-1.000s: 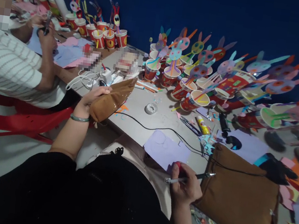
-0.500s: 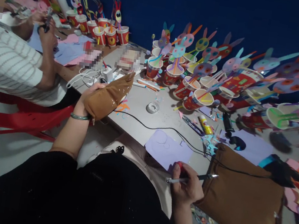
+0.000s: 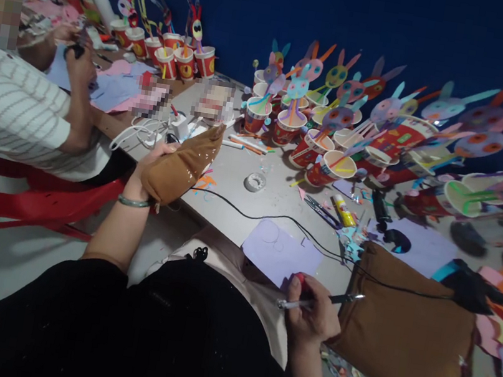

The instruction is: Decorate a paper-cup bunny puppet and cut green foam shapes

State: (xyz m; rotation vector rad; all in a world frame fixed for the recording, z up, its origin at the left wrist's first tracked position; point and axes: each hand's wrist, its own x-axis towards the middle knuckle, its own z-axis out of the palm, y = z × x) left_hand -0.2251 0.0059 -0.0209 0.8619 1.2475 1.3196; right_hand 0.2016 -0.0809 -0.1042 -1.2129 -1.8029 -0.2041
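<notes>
My left hand point(image 3: 156, 152) is closed around a brown zip pencil case point(image 3: 181, 168), raised at the table's near edge with its narrow end pointing up and right. Its contents are hidden. In my right hand point(image 3: 319, 318) lies a pen point(image 3: 348, 298) with a clear barrel end and a dark middle, held crosswise. A small red object point(image 3: 300, 277) shows at the thumb of the same hand; what it is I cannot tell. Just beyond the right hand, a purple sheet of paper point(image 3: 288, 258) with round pencilled outlines rests on the table edge.
Paper cups point(image 3: 323, 169) with rabbit-faced paper figures crowd the back. A tape roll point(image 3: 255, 181), scissors point(image 3: 322, 210), a yellow glue tube point(image 3: 343, 210) and a black cable point(image 3: 247, 215) lie nearer. A large brown bag point(image 3: 408, 344) is at right. A co-worker's striped sleeve point(image 3: 17, 109) is at left.
</notes>
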